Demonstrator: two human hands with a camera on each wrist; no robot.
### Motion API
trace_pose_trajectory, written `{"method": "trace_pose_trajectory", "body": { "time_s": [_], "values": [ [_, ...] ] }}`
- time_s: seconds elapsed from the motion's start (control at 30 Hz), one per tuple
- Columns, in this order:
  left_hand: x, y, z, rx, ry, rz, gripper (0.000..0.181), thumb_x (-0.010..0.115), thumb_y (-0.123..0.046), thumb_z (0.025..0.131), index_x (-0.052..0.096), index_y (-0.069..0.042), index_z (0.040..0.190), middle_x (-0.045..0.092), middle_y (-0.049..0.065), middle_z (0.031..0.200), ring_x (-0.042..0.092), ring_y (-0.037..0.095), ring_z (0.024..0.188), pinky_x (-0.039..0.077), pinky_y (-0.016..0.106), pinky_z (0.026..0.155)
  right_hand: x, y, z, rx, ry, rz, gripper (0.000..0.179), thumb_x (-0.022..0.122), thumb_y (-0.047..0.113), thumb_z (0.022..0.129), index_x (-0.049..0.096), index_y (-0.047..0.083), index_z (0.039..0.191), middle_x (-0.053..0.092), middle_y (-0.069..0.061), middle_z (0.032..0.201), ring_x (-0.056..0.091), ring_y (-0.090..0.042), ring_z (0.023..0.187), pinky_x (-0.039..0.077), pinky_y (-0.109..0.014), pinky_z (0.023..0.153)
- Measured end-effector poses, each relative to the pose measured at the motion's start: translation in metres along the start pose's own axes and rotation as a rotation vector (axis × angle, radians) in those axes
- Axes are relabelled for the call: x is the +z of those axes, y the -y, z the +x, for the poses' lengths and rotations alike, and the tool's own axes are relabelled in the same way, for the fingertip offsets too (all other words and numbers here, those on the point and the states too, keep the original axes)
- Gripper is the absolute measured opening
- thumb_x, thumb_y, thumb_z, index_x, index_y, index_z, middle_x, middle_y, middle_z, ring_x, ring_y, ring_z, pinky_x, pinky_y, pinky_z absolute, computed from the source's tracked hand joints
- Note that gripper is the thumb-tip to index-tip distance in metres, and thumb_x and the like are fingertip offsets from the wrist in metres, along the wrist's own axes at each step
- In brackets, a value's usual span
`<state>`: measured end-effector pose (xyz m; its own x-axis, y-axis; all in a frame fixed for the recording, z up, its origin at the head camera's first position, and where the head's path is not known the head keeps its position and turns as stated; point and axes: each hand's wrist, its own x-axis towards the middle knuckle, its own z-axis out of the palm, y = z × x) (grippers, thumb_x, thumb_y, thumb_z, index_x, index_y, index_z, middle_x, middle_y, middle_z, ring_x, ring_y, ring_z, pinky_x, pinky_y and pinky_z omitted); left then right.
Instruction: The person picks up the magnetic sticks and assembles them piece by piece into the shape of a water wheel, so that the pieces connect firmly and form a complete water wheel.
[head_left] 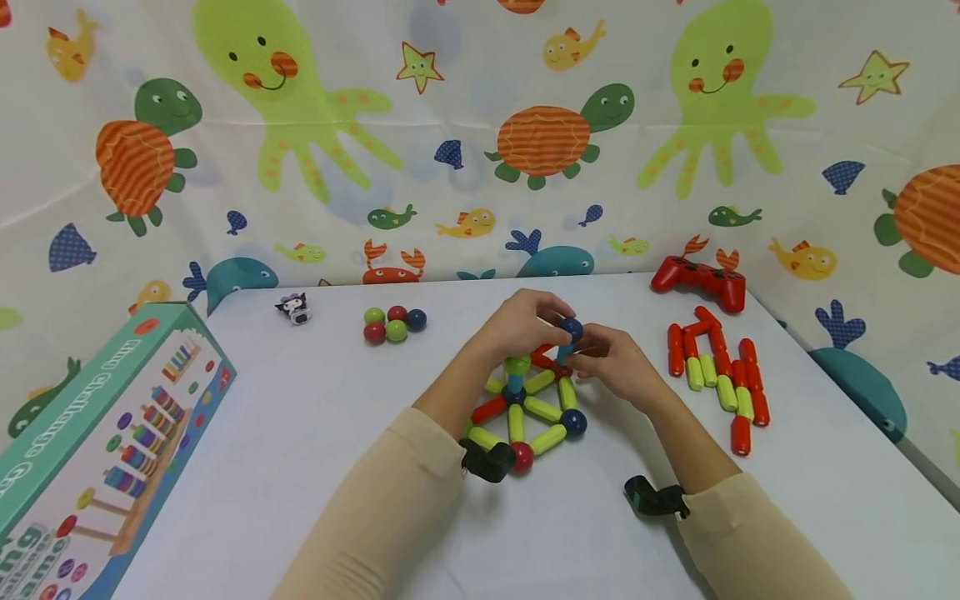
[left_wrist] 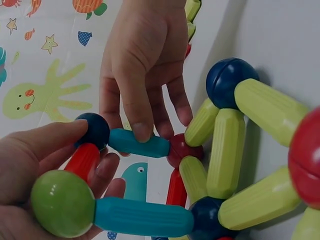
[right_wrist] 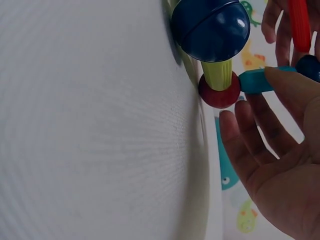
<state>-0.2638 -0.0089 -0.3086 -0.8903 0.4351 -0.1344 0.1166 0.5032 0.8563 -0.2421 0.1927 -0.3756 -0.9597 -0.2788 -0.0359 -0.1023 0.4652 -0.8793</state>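
Note:
A toy frame of rods and balls stands on the table, its base a wheel of mostly light green rods around a dark blue hub ball. Two blue rods rise from it, one topped by a green ball. My left hand pinches the dark blue ball atop the other. A red rod runs between these upper balls. With thumb and fingers, my right hand grips the second blue rod, just above a dark red ball.
Loose red and light green rods lie at the right, below a red game controller. Several loose balls sit at the back left, near a small figurine. A toy box stands along the left edge.

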Motion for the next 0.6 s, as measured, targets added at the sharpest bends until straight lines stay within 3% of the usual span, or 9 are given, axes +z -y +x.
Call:
{"method": "trace_pose_trajectory", "body": {
  "time_s": [0.23,0.43,0.5,0.6],
  "values": [
    [-0.004,0.003,-0.004,0.008,0.025,0.011,0.034,0.071,-0.026,0.098,0.068,-0.02,0.131,0.067,0.006,0.132,0.063,0.024,0.118,0.057,0.039,0.098,0.001,-0.001,-0.001,0.0,0.006,0.009,0.033,0.066,0.019,0.101,0.062,0.006,0.131,0.067,-0.017,0.128,0.065,-0.027,0.109,0.059,-0.032,0.091],
    [-0.014,0.002,-0.015,-0.091,0.021,0.12,0.045,0.068,-0.043,0.098,0.066,-0.019,0.136,0.063,0.006,0.136,0.061,0.025,0.119,0.056,0.044,0.1,0.001,-0.002,0.001,0.006,0.006,0.016,0.033,0.066,0.018,0.101,0.062,0.007,0.132,0.067,-0.018,0.128,0.065,-0.03,0.112,0.059,-0.034,0.092],
    [-0.015,0.002,-0.018,-0.125,0.042,0.16,0.046,0.07,-0.042,0.097,0.066,-0.017,0.136,0.064,0.007,0.134,0.061,0.025,0.116,0.055,0.045,0.1,0.0,-0.002,0.0,0.01,0.005,0.012,0.033,0.066,0.018,0.101,0.062,0.007,0.132,0.067,-0.018,0.128,0.065,-0.03,0.112,0.059,-0.035,0.091],
    [-0.015,0.003,-0.021,-0.14,0.062,0.145,0.042,0.073,-0.033,0.096,0.068,-0.014,0.133,0.065,0.007,0.129,0.062,0.026,0.112,0.055,0.044,0.1,0.002,-0.001,0.0,0.017,0.002,0.009,0.033,0.066,0.017,0.101,0.062,0.007,0.132,0.067,-0.018,0.128,0.065,-0.03,0.112,0.059,-0.035,0.091]
  ]
}}
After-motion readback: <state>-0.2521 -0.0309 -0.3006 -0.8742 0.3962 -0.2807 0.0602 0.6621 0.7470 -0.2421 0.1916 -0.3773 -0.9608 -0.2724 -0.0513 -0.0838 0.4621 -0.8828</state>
